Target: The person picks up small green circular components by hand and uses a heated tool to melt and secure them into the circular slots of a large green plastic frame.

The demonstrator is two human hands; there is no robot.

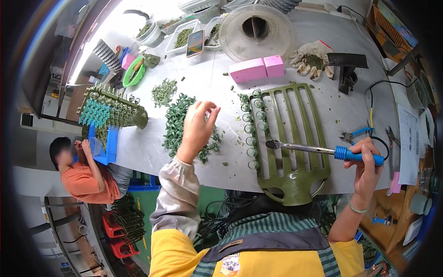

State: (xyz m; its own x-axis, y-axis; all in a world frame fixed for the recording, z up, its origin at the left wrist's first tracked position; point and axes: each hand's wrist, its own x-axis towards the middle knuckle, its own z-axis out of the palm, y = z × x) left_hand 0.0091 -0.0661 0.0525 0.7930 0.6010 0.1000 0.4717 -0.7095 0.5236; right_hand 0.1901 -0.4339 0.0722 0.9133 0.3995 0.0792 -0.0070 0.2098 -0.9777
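My right hand (367,161) grips the blue handle of a soldering iron (314,149), whose dark, spoon-like tip points left over an olive-green slotted frame (295,184). Small green rings (251,141) line the frame's left bars in two rows. Over a heap of dark green ring-shaped pieces (174,121) hovers my left hand (197,127), its fingers curled together; what they hold, if anything, is too small to make out. A smaller pile of lighter green pieces (164,92) lies behind the heap.
Pink blocks (256,69), a glove (314,59) and a black stand (347,69) sit beyond the frame. Blue-handled pliers (353,134) lie at right. A ring-covered green frame (138,117) stands at left, near a seated person in orange (92,184). A phone (195,43) leans on tubs.
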